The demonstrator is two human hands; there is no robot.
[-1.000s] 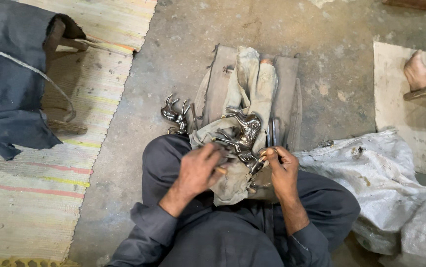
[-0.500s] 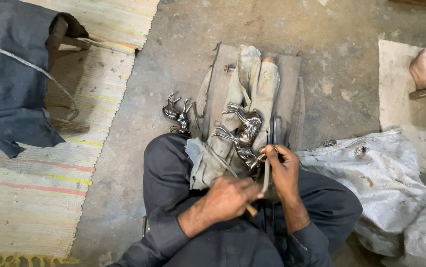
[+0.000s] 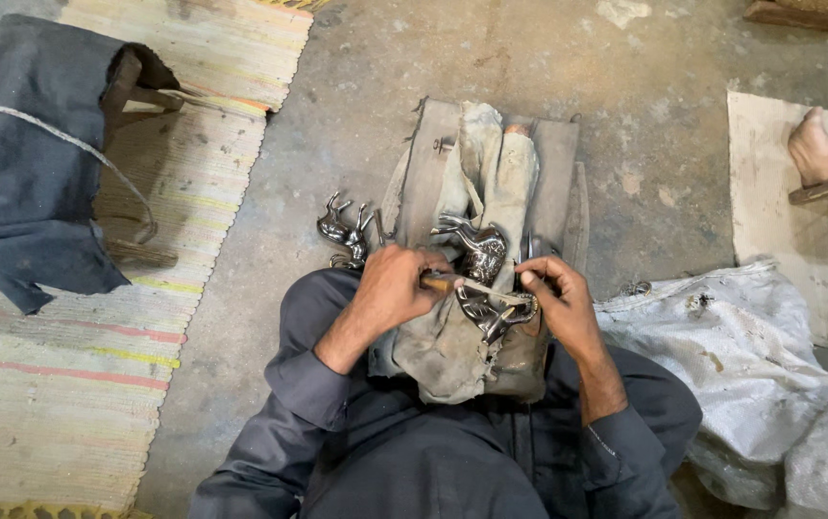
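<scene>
My left hand (image 3: 393, 288): fingers curled tight round the wooden handle of a file (image 3: 472, 286) | my right hand (image 3: 558, 300): fingers pinched shut on the file's far tip | file lies across a shiny metal animal figure (image 3: 483, 259) on the cloth-covered block (image 3: 491, 192) over my lap.

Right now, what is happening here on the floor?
A person sits on the concrete floor and works on a small metal animal figure laid on a cloth-covered wooden block. The left hand grips a wooden-handled tool across the figure, and the right hand steadies it. More metal figures lie beside the block.
</scene>
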